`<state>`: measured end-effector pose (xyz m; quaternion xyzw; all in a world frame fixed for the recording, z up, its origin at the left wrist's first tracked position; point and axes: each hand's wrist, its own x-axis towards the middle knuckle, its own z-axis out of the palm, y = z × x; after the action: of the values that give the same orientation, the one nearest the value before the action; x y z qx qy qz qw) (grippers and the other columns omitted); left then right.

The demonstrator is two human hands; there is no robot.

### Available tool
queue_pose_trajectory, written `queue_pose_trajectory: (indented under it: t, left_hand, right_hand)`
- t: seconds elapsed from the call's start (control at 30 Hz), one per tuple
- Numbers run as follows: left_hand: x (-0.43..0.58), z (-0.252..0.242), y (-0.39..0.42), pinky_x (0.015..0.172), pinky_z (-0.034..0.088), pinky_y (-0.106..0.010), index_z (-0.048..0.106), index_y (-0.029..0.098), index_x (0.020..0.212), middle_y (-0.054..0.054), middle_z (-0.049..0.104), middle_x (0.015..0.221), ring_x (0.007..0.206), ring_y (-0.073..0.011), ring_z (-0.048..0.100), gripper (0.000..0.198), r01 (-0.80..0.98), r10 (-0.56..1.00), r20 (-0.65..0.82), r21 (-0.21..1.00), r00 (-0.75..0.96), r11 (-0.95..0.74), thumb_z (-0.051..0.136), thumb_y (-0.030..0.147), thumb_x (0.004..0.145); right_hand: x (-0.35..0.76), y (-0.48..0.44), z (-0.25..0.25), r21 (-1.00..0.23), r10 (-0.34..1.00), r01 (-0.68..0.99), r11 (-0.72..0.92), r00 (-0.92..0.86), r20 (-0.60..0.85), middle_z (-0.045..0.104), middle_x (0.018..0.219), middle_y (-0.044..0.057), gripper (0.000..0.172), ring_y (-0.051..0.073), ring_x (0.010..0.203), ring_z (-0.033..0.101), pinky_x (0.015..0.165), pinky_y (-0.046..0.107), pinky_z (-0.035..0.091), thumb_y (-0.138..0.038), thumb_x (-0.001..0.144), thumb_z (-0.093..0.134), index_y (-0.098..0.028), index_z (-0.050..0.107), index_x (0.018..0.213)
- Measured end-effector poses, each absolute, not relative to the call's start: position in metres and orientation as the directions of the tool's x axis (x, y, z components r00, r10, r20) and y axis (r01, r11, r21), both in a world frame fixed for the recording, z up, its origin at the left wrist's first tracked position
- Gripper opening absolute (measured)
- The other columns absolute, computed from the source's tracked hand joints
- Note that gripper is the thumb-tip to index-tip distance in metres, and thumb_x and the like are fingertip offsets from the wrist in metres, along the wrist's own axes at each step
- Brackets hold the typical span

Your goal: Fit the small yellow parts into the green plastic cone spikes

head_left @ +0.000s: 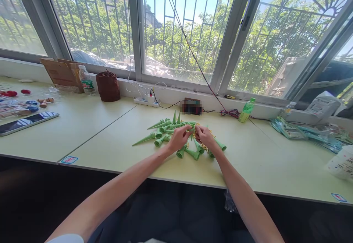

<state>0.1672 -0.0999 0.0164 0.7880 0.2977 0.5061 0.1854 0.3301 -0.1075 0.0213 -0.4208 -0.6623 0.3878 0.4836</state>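
My left hand point(180, 137) is closed on a green plastic cone-shaped spike point(191, 135), with its wide end up between the two hands. My right hand point(204, 136) pinches at the spike's wide end; whatever its fingertips hold is hidden. On the left lie several more green spikes point(145, 139), pointed with wide hollow ends. A few stand tip upward point(174, 116) behind the pile. Other spikes point(192, 154) lie in front of and below the hands, open ends toward me. Small yellowish pieces point(203, 146) are scattered under and beside my right hand.
Behind the pile are a power strip point(146, 101) with cables and a dark blurred device point(192, 107). A green bottle point(247, 110) stands right. To the left are a brown pouch point(108, 86), a water bottle point(86, 80) and a phone point(29, 122). Plastic packets point(292, 128) lie far right.
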Motion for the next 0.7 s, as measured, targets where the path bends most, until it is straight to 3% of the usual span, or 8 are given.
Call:
queue_pose_trajectory:
  t: [0.37, 0.53, 0.7]
  left_hand:
    - [0.167, 0.022, -0.101, 0.042, 0.034, -0.02, 0.061, 0.017, 0.09, 0.002, 0.058, 0.062, 0.04, -0.0071, 0.045, 0.023, 0.114, 0.792, 0.527, 0.806, 0.307, -0.58, 0.064, 0.039, 0.081]
    - [0.166, 0.024, -0.098, 0.034, 0.029, -0.019, 0.054, 0.018, 0.091, 0.006, 0.051, 0.052, 0.034, -0.0075, 0.043, 0.037, -0.114, 0.84, 0.367, 0.929, 0.399, -0.352, 0.07, 0.047, 0.075]
    - [0.165, 0.028, -0.097, 0.034, 0.027, -0.017, 0.049, 0.018, 0.083, 0.008, 0.048, 0.048, 0.036, -0.0055, 0.041, 0.047, -0.291, 0.877, 0.185, 0.955, 0.444, -0.054, 0.081, 0.046, 0.063]
  right_hand:
    - [0.331, -0.11, 0.022, -0.751, 0.861, 0.441, 0.491, -0.118, 0.494, 0.039, 0.05, -0.001, 0.045, 0.014, 0.048, 0.039, 0.043, 0.027, 0.034, -0.059, 0.09, 0.04, -0.023, 0.04, 0.062]
    - [0.333, -0.108, 0.019, -0.719, 0.844, 0.468, 0.514, -0.124, 0.522, 0.04, 0.055, -0.001, 0.042, 0.013, 0.051, 0.038, 0.045, 0.025, 0.032, -0.053, 0.091, 0.042, -0.022, 0.038, 0.063]
    - [0.333, -0.11, 0.02, -0.725, 0.843, 0.453, 0.519, -0.132, 0.521, 0.039, 0.056, -0.002, 0.04, 0.013, 0.052, 0.037, 0.046, 0.025, 0.032, -0.052, 0.09, 0.045, -0.022, 0.037, 0.065]
